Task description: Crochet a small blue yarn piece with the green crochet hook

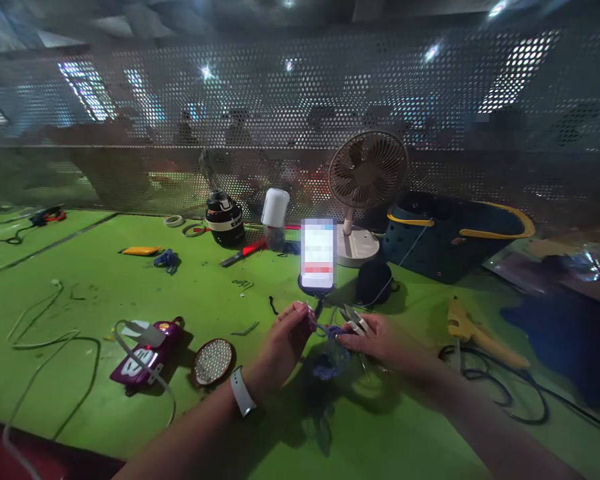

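My left hand [291, 333], with a watch strap on its wrist, is closed in a pinch on a strand of blue yarn. From there the yarn runs toward the blue crocheted piece [331, 361], which hangs just above the table under both hands. In my right hand [380, 339] is a small pair of scissors [356, 320] with pale handles, its blades pointing up and to the left. The right fingertips also touch the top of the crocheted piece. Just behind the hands, a lit phone [318, 255] stands upright on a holder.
A desk fan [369, 173], a dark basket [430, 243], a white-capped bottle [275, 208] and a black jar [225, 220] line the back. Left are a purple power strip [147, 357] and a round studded disc [213, 362]. A yellow glue gun [485, 340] lies right.
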Available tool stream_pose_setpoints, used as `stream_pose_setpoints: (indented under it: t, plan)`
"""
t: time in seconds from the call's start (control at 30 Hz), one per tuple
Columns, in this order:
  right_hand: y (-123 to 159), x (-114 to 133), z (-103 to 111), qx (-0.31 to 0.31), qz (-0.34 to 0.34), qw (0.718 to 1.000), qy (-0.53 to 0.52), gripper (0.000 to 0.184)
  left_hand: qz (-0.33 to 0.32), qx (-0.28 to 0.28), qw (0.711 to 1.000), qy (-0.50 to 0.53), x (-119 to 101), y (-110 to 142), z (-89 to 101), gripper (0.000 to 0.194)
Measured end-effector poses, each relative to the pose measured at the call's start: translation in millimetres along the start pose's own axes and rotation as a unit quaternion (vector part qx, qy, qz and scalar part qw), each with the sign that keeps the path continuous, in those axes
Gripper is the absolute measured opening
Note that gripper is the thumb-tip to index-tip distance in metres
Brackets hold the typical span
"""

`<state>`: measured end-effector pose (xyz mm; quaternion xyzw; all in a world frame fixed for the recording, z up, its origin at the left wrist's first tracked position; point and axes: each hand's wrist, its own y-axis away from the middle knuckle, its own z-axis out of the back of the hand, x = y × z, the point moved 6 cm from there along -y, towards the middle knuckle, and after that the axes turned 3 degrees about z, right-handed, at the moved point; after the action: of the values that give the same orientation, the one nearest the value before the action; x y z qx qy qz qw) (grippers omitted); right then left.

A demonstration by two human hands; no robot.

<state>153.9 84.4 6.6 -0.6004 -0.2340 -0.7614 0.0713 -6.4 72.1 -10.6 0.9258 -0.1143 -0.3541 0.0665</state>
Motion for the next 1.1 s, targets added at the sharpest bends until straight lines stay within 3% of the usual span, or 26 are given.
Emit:
stream_pose_setpoints:
  t: [0.23, 0.4, 0.67, 0.8, 0.9, 1.0, 1.1]
  plan:
    - [-3, -2, -5, 0.024, 0.014, 0.999, 0.018, 0.034, 0.020, -0.034, 0.999, -0.009, 0, 1, 4.7, 0.025]
    - [-2, -1, -10, 0.055, 0.037, 0.998, 0.011, 0.030, 0.033, -0.006, 0.999, 0.001, -1, 2, -2.0, 0.031]
    - [-2, -6, -14, 0.086, 0.036, 0.994, 0.049, 0.027, -0.043, 0.023, 0.995, -0.087, -12, 2, -9.0, 0.033]
    - [-1, 1, -9, 0.048, 0.034, 0.997, 0.040, 0.026, 0.015, 0.055, 0.984, -0.171, -10, -2, -5.3, 0.027]
    - [-1, 2, -5, 0.023, 0.034, 0.999, 0.022, 0.029, 0.035, 0.085, 0.952, -0.291, -13, -5, -2.7, 0.032]
    - [-3, -1, -4, 0.023, 0.040, 0.999, 0.027, 0.028, -0.021, 0.023, 0.923, -0.382, -24, -7, 2.2, 0.022]
    - [-4, -4, -5, 0.029, 0.046, 0.998, 0.036, 0.027, -0.041, -0.011, 0.927, -0.372, -27, -5, 1.5, 0.020]
